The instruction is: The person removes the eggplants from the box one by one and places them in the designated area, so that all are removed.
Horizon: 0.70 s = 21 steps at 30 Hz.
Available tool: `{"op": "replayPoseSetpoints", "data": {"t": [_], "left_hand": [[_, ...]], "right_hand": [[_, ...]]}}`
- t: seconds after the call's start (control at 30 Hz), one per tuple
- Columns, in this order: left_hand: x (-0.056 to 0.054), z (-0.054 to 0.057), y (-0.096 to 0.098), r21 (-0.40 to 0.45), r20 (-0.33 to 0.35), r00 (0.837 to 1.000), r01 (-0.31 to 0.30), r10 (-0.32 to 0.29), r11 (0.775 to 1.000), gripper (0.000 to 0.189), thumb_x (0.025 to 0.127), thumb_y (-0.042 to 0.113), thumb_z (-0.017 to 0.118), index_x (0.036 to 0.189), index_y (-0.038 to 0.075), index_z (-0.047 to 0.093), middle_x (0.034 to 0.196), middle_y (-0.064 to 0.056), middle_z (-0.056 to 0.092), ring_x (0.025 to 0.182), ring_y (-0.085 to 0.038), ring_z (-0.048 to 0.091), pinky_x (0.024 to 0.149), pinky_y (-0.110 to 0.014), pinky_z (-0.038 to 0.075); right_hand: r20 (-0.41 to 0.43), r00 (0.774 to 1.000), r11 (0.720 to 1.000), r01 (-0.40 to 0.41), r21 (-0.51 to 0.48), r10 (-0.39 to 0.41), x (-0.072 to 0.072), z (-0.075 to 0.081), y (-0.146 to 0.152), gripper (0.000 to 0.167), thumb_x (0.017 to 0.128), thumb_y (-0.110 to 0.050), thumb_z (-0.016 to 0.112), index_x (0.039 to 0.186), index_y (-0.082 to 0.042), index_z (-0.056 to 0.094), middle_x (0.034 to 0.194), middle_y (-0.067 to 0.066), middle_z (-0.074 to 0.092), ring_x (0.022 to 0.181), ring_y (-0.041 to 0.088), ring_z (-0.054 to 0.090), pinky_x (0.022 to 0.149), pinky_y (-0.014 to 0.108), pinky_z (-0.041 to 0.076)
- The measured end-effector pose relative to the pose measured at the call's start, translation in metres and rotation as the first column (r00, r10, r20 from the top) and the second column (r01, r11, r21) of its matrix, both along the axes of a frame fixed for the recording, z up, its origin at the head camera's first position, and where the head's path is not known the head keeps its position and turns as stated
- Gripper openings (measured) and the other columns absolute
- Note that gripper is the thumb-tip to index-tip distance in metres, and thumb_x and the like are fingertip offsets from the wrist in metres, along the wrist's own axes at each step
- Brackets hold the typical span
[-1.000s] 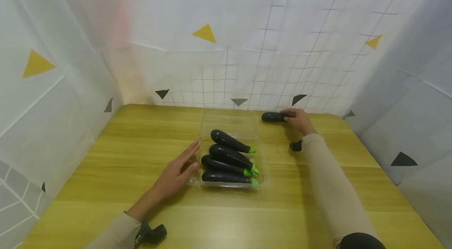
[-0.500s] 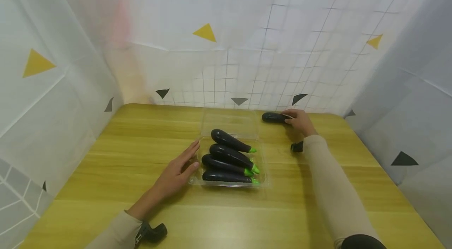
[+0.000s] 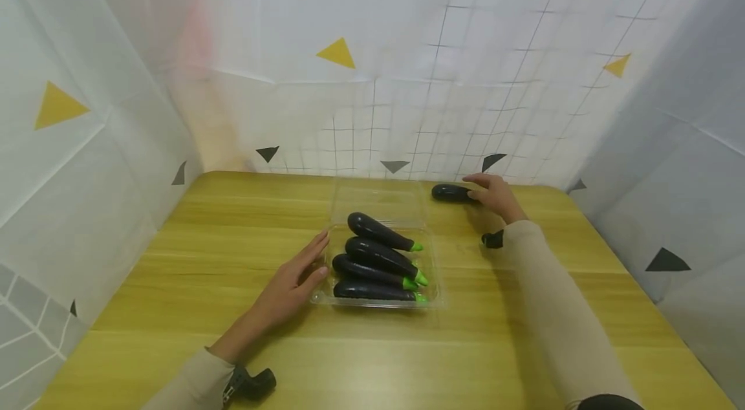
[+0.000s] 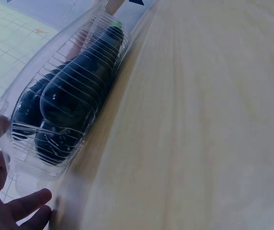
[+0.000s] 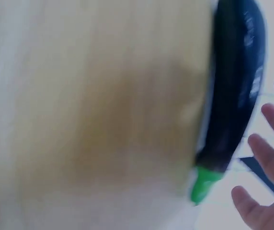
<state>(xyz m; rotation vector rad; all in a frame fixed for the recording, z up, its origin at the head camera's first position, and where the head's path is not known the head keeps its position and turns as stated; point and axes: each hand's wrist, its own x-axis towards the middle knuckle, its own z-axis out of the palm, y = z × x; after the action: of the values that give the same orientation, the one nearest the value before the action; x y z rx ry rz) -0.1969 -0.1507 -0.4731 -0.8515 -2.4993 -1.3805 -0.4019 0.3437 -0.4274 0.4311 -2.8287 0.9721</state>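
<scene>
Several dark eggplants [image 3: 378, 256] with green stems lie side by side in a clear plastic clamshell box [image 3: 433, 268], its lid [image 3: 378, 193] folded back. My left hand [image 3: 285, 287] rests at the box's left side with fingers extended; the left wrist view has its fingertips [image 4: 34, 200] beside the ribbed wall. At the table's back right lies a single eggplant [image 3: 449, 193]. My right hand [image 3: 495, 195] hovers around its stem end in the head view. In the right wrist view, the fingers are spread and apart from this eggplant [image 5: 235, 86], whose green stem shows.
The wooden table [image 3: 233, 216] meets a white sheet backdrop [image 3: 291, 112] just behind the single eggplant. Sheets hang on both sides too. Black wrist-worn gear [image 3: 253, 384] sits under the left forearm, and more gear [image 3: 492, 240] is by the right wrist.
My right hand has released the single eggplant, its fingers spreading and lifting off slightly to the right. The left hand, the box and the eggplants in it stay where they were.
</scene>
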Motion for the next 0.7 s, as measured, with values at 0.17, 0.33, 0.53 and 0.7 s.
{"op": "replayPoseSetpoints", "data": {"t": [0.17,0.33,0.53,0.7], "left_hand": [[0.002,0.003,0.0,0.003,0.002,1.0,-0.005,0.005,1.0,0.058,0.109,0.027,0.056,0.164,0.023,0.036,0.169,0.003,0.028,0.135,-0.026,0.055,0.116,-0.054,0.033],[0.003,0.003,0.0,0.003,0.002,1.0,-0.006,0.006,1.0,0.059,0.109,0.026,0.056,0.164,0.023,0.036,0.169,0.002,0.028,0.134,-0.025,0.056,0.115,-0.054,0.034],[0.001,0.001,-0.001,-0.004,-0.003,1.0,-0.001,0.001,1.0,0.058,0.11,0.027,0.055,0.165,0.023,0.035,0.169,0.001,0.028,0.133,-0.027,0.057,0.114,-0.056,0.036],[-0.001,0.001,0.0,-0.013,-0.005,1.0,-0.006,0.006,1.0,0.058,0.11,0.03,0.055,0.165,0.026,0.034,0.169,0.003,0.028,0.134,-0.024,0.056,0.115,-0.053,0.035]], "right_hand": [[0.016,0.999,0.999,0.036,-0.038,-0.036,0.013,0.021,-0.012,0.036,0.103,-0.017,0.063,0.135,0.0,0.067,0.143,0.026,0.058,0.134,0.048,0.049,0.109,0.064,0.039],[0.038,0.998,0.998,0.041,-0.055,-0.039,0.029,0.032,-0.023,0.039,0.105,-0.026,0.061,0.137,-0.004,0.066,0.143,0.024,0.058,0.134,0.047,0.049,0.107,0.065,0.04],[0.046,0.999,0.991,0.029,-0.131,-0.023,0.053,0.043,-0.037,0.043,0.107,-0.032,0.059,0.141,-0.006,0.064,0.143,0.019,0.059,0.133,0.042,0.051,0.108,0.063,0.04],[0.032,0.999,0.979,-0.006,-0.203,0.013,0.076,0.059,-0.052,0.041,0.107,-0.029,0.062,0.141,-0.007,0.064,0.143,0.017,0.06,0.136,0.04,0.051,0.107,0.063,0.041]]}}
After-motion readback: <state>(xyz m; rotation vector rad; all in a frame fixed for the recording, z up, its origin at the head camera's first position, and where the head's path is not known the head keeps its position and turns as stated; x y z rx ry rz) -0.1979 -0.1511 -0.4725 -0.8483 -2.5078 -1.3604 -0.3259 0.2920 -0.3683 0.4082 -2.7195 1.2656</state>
